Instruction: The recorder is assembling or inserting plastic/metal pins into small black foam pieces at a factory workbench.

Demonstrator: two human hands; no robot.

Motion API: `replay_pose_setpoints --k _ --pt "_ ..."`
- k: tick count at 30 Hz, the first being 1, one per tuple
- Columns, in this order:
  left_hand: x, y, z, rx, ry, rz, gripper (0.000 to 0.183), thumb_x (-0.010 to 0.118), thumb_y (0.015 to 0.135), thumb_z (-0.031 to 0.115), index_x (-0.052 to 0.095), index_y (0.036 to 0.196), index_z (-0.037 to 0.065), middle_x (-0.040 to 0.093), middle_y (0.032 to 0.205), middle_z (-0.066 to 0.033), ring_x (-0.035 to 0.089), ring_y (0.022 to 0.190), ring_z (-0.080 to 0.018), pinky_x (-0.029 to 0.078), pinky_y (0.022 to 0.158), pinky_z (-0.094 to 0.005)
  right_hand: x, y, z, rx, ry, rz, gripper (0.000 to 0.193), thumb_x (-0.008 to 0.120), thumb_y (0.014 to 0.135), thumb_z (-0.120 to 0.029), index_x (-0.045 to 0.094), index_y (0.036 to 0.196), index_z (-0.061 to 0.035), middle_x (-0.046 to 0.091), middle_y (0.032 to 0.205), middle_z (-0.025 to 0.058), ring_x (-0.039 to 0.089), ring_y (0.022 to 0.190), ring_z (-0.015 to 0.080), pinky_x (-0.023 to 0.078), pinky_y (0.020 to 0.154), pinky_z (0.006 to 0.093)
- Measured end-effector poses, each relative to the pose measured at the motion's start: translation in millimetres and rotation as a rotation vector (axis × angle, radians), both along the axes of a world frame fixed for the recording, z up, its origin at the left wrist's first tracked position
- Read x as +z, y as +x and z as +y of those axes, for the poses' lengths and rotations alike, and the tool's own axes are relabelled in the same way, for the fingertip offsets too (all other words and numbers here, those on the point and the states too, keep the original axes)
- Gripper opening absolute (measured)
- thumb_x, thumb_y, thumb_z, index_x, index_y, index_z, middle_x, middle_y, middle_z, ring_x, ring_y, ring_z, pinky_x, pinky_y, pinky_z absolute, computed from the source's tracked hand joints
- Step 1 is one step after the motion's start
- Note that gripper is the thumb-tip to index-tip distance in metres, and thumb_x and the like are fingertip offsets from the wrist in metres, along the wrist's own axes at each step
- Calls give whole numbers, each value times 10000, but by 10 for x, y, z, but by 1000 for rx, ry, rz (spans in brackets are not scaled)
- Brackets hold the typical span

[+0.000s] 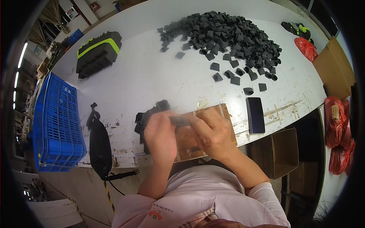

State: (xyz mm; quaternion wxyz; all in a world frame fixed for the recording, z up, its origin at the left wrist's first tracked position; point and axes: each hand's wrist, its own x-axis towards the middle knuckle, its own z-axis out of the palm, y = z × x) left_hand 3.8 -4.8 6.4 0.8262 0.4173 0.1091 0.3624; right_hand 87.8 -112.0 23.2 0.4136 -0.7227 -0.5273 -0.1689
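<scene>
My left hand [159, 133], blurred by motion, and my right hand [213, 133] meet over a brown board [186, 142] at the table's near edge. Between their fingertips they pinch a small dark grey piece [181, 121], like the short flattened tubes on the table; its details are smeared. The right fingers are curled in, knuckles up, above the board. Beside and partly behind my left hand lies a small heap of dark pieces [141, 118]. A large pile of dark grey short tubes [228, 36] spreads across the far side of the table.
A neat stack of dark pieces bound by a yellow-green band [99, 47] stands far left. Nearer are a blue crate [59, 121] and a black pouch with a strap [100, 146]. A phone [255, 116] lies right of the board. Red bags [334, 121] and cardboard [332, 66] are at right.
</scene>
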Motion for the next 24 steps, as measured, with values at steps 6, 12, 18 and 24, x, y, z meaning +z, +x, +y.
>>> replay_pose_setpoints --k 6,12,18,24 --pt "-226 -58 -8 55 186 96 110 479 872 90 499 861 -18 547 881 -140 526 766 -182 466 699 -332 -213 76 5 73 58 -87 195 630 552 -35 540 723 -8 471 664 60 460 571 202 384 442 299" --pt "-76 -57 17 34 430 159 109 504 835 24 515 922 -41 555 909 -139 537 774 -175 484 686 -313 -274 4 -25 40 41 -63 236 637 543 17 555 764 6 477 660 77 468 562 216 375 439 309" --pt "-15 -33 180 -89 721 320 73 578 749 -17 596 819 -10 597 811 -63 549 747 -114 433 685 -227 -78 -18 -34 16 -44 112 175 663 642 -53 575 789 -21 487 660 76 510 579 230 410 460 331" --pt "-473 -113 372 166 567 552 111 576 784 47 590 883 0 624 793 -48 584 727 -100 456 658 -224 69 471 -23 209 339 1052 246 533 845 -224 596 729 -16 529 612 -19 416 512 36 330 460 176"
